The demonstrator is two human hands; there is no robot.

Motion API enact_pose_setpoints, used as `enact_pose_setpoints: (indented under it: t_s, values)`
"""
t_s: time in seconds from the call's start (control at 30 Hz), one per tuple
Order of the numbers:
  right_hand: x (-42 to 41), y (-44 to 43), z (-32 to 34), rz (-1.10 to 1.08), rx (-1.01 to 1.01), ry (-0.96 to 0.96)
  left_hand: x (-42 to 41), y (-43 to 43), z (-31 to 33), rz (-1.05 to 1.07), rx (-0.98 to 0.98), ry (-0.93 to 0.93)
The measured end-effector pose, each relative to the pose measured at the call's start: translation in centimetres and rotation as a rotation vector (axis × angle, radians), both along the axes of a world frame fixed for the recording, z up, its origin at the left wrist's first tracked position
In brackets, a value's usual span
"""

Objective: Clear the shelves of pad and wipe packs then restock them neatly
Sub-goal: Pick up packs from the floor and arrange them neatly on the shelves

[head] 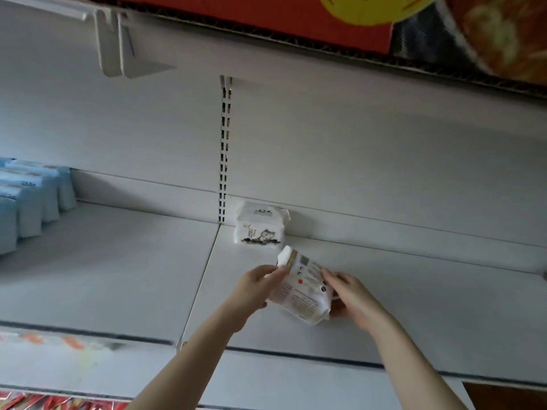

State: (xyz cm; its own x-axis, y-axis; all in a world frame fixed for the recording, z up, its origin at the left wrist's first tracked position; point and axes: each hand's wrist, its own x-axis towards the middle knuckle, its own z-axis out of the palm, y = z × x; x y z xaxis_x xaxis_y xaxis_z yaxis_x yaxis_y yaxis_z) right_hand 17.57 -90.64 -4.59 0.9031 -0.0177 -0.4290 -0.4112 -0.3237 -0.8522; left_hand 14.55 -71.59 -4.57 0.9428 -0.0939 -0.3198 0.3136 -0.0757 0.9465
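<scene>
The white shelf (414, 306) spreads out under both my hands, mostly bare to the right of them. Well off to the left of my left hand (254, 288), a row of blue packs (26, 202) stands on edge. Straight ahead of my fingers, against the back wall, one white pack (260, 223) stands upright. The white pack I'm holding (299, 288) is between my hands, just above the shelf and tilted. Its long axis runs from near my right hand (352, 297) up and away toward the standing one, just short of touching it. My left fingers pinch its far top corner, and my right fingers curl round its near lower side. My left hand is closer to the standing pack, so I judge it should guide this one in just in front of it.
</scene>
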Motion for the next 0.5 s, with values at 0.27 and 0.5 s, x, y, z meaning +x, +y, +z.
enact_pose_setpoints:
  t_s: [0.27,0.5]
  values:
    - [-1.1,-0.1,1.9,-0.033,0.361,0.321,-0.3,2.0,2.0,-0.115,-0.076,-0.309]
    - [-1.3,1.5,2.9,0.281,0.140,0.368,-0.8,2.9,2.2,-0.021,-0.238,-0.276]
